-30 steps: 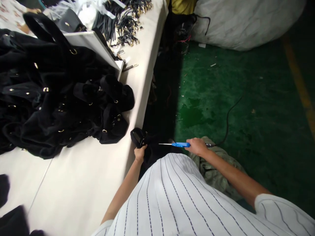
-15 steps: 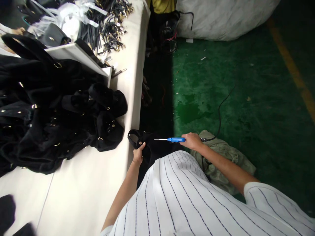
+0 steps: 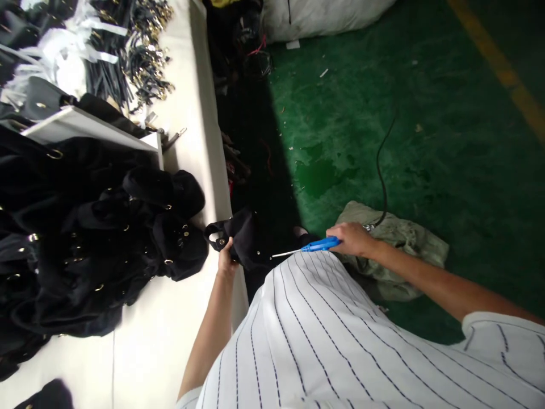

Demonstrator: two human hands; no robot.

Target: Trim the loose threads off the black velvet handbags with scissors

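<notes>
At the table's edge my left hand (image 3: 227, 260) is closed on a small black bag (image 3: 246, 241) with a looped handle and gold hardware. The thumb lies on the bag's front, below a gold snap. My right hand (image 3: 351, 238) grips a blue air blow gun (image 3: 320, 245) whose thin metal nozzle points left toward the bag. The nozzle tip is close to the bag's lower end; whether it touches I cannot tell. From the gun's rear, a black hose (image 3: 380, 170) runs up over the floor.
A heap of black bags (image 3: 97, 244) covers much of the white table (image 3: 149, 335) on the left. Behind it are a white board (image 3: 85, 128) and straps with gold clips (image 3: 149, 62). A greenish cloth bundle (image 3: 417, 250) lies on the green floor. A large white sack (image 3: 323, 17) stands beyond.
The black bag has moved left and turned, with its lower end now swung out to the right. The blow gun has shifted slightly right and tilts downward toward its tip. The view has shifted too.
</notes>
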